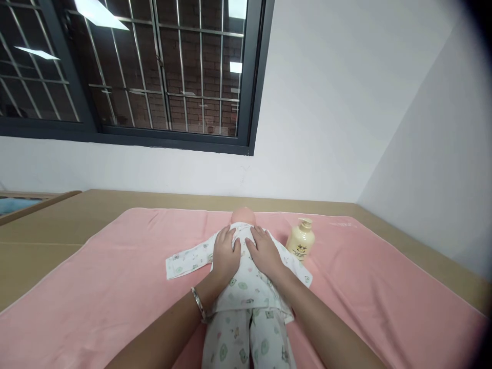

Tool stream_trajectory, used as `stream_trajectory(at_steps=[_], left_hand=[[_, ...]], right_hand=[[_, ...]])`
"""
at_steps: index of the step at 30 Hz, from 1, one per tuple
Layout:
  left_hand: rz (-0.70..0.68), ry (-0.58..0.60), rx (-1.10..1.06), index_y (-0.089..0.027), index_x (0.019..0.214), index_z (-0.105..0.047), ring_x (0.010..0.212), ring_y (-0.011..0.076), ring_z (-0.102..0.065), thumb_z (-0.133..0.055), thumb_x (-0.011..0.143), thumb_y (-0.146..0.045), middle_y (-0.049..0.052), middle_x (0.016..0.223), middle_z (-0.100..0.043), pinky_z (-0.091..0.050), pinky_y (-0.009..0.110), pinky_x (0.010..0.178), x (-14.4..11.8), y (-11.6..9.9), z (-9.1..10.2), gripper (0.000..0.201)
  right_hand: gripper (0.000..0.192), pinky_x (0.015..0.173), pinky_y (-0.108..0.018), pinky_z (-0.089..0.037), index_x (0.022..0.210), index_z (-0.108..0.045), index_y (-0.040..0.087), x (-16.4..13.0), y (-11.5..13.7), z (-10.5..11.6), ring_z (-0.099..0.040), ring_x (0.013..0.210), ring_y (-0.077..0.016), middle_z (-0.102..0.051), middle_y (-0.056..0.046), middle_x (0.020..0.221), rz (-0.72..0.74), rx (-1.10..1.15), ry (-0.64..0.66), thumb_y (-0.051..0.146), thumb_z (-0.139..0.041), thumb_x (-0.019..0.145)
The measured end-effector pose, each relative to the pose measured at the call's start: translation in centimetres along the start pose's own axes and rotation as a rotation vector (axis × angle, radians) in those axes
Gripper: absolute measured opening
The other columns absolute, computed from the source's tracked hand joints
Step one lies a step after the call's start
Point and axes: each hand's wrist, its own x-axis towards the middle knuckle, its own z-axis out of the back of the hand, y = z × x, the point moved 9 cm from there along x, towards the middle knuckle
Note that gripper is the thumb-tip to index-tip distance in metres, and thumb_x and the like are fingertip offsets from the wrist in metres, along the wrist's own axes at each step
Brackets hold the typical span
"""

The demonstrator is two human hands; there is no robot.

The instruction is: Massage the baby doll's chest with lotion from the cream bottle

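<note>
The left hand (226, 257) and right hand (266, 254) lie palm-down on the doll (243, 216)'s shirt (246, 287), fingers extended, thumbs spread inward.

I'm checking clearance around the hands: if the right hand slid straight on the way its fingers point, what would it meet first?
Probably the doll's head, just beyond the printed shirt under the right hand, though depth is hard to judge.
</note>
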Motion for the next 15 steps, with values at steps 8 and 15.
stream_trajectory(at_steps=[8, 15], left_hand=[[0.008, 0.158, 0.102, -0.011, 0.122, -0.058, 0.125, 0.0297, -0.05, -0.042, 0.091, -0.028, 0.016, 0.128, -0.059, -0.035, 0.049, 0.11, 0.8, 0.6, -1.7, 0.039], [-0.052, 0.195, 0.096, -0.015, 0.121, -0.061, 0.126, 0.0283, -0.051, -0.044, 0.091, -0.03, 0.013, 0.128, -0.062, -0.035, 0.048, 0.11, 1.3, 0.2, -1.8, 0.038]], right_hand=[[0.047, 0.111, -0.036, -0.028, 0.132, -0.054, 0.005, -1.3, 1.9, 0.5, -0.045, 0.132, -0.0254, -0.055, -0.019, 0.135, -0.04, -0.192, 0.003, 0.028, -0.031, 0.098], [0.046, 0.109, -0.036, -0.031, 0.131, -0.055, 0.008, -1.8, 2.5, 0.5, -0.047, 0.13, -0.0254, -0.057, -0.018, 0.134, -0.02, -0.227, 0.017, 0.029, -0.033, 0.097]])
